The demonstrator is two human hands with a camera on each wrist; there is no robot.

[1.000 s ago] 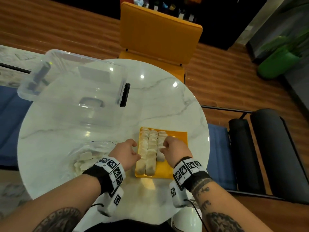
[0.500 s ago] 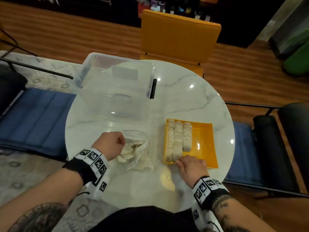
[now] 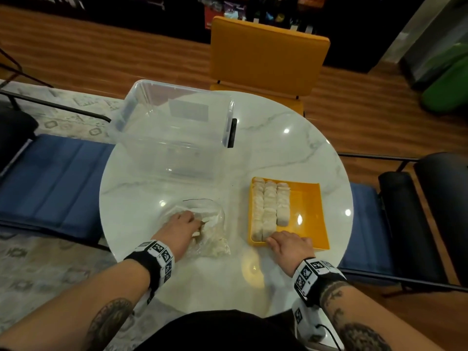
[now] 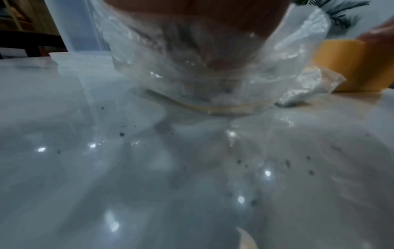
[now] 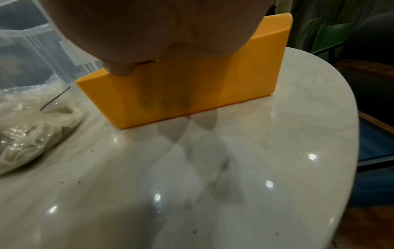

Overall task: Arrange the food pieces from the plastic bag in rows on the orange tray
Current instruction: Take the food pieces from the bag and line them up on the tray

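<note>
An orange tray (image 3: 305, 211) lies on the right of the round marble table (image 3: 278, 148). Three rows of pale food pieces (image 3: 269, 207) fill its left part; the third row is shorter. My right hand (image 3: 288, 241) holds the tray's near rim, with the thumb (image 5: 119, 70) against the outer wall (image 5: 192, 94). To the left lies a clear plastic bag (image 3: 212, 224) with pale pieces inside. My left hand (image 3: 197, 224) reaches into its mouth. Its fingers are hidden by the plastic (image 4: 213, 75).
A large clear plastic bin (image 3: 172, 127) stands at the back left of the table. An orange chair (image 3: 268, 54) sits behind the table, blue seats (image 3: 50, 178) to the left and right. Bare marble lies between bag and tray.
My left hand has left the tray and gone into the bag. My right hand has drawn back from the third row to the tray's near rim.
</note>
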